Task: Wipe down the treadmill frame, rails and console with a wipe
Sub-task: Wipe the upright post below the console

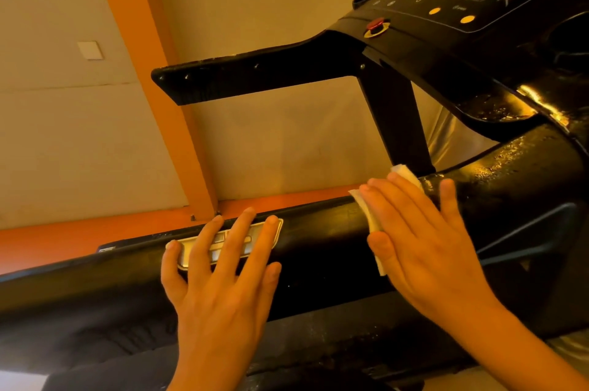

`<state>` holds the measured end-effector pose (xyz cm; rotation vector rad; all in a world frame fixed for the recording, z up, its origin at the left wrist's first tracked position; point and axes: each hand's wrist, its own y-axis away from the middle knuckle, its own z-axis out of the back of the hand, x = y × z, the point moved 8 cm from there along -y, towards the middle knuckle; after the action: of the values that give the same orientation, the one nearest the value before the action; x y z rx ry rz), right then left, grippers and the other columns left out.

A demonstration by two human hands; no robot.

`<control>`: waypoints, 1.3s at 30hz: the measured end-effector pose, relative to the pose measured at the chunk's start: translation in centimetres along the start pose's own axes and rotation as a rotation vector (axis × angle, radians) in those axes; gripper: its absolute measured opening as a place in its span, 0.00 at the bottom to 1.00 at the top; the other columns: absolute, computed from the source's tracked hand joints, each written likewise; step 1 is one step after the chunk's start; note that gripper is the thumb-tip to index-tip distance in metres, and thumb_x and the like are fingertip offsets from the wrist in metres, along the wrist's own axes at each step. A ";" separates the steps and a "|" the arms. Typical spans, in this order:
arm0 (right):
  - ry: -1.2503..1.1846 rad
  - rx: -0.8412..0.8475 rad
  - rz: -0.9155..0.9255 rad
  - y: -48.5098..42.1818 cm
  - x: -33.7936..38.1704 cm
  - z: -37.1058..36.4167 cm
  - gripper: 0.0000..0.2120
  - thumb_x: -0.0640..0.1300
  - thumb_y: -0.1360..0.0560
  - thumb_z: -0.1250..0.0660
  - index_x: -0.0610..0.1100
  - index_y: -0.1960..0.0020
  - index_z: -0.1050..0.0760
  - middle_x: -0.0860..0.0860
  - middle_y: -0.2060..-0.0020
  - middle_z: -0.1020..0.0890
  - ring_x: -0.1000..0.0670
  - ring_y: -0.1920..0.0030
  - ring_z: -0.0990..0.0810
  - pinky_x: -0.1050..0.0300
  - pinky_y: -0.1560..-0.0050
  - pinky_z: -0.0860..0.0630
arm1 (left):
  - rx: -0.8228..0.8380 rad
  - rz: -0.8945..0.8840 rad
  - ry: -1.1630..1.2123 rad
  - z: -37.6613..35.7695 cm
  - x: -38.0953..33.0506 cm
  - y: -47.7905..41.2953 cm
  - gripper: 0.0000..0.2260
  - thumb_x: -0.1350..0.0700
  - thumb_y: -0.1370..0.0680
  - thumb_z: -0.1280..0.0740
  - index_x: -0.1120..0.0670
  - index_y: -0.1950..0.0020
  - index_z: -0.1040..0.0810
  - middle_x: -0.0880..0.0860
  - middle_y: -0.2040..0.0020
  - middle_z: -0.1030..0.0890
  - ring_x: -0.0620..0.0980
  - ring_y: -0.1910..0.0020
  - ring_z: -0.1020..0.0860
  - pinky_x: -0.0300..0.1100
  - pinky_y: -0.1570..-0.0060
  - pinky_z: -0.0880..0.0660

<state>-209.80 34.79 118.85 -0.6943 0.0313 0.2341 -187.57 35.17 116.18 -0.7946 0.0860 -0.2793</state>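
A thick black treadmill rail runs across the lower half of the view. My right hand lies flat on it with straight fingers, pressing a white wipe against the rail; most of the wipe is hidden under the palm. My left hand rests open on the same rail, fingers spread over a silver button panel. The far rail juts left from the black console at the upper right.
The console carries a red safety knob and two yellow buttons. A black upright joins the console to the near rail. Behind stand a beige wall with an orange column and an orange skirting band.
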 end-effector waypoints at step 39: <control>0.016 -0.131 -0.169 1.1 -8.5 2.1 0.24 0.46 0.16 0.49 0.36 0.27 0.27 0.39 0.28 0.26 0.39 0.22 0.35 0.32 0.21 0.57 | -0.032 0.053 0.018 0.2 -0.3 -0.3 0.19 0.45 0.14 0.47 0.45 0.27 0.25 0.53 0.30 0.22 0.60 0.31 0.29 0.67 0.33 0.40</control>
<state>-218.40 35.25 120.66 -0.8249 -0.0278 0.0682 -187.90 35.22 116.53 -0.8204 0.1288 -0.2351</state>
